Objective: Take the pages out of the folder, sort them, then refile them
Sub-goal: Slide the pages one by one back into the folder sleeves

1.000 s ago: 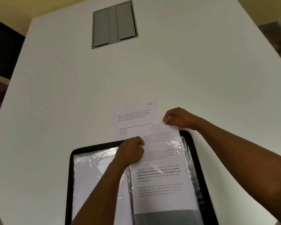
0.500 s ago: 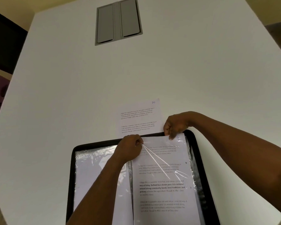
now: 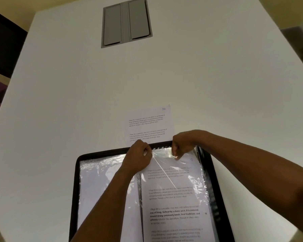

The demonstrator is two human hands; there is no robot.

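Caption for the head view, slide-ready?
Both hands grip a plastic sleeve in the open folder; page 10 lies beyond.

Both hands pinch the top edge of a plastic sleeve in the open black folder: left hand, right hand; page marked 10 lies beyond.

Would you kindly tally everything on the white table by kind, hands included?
Black display folder lying open: 1
Loose printed white page marked 10: 1
Printed page in the right clear sleeve: 1
Grey hatch set in the white table: 1
Hands, left and right: 2
Total: 6
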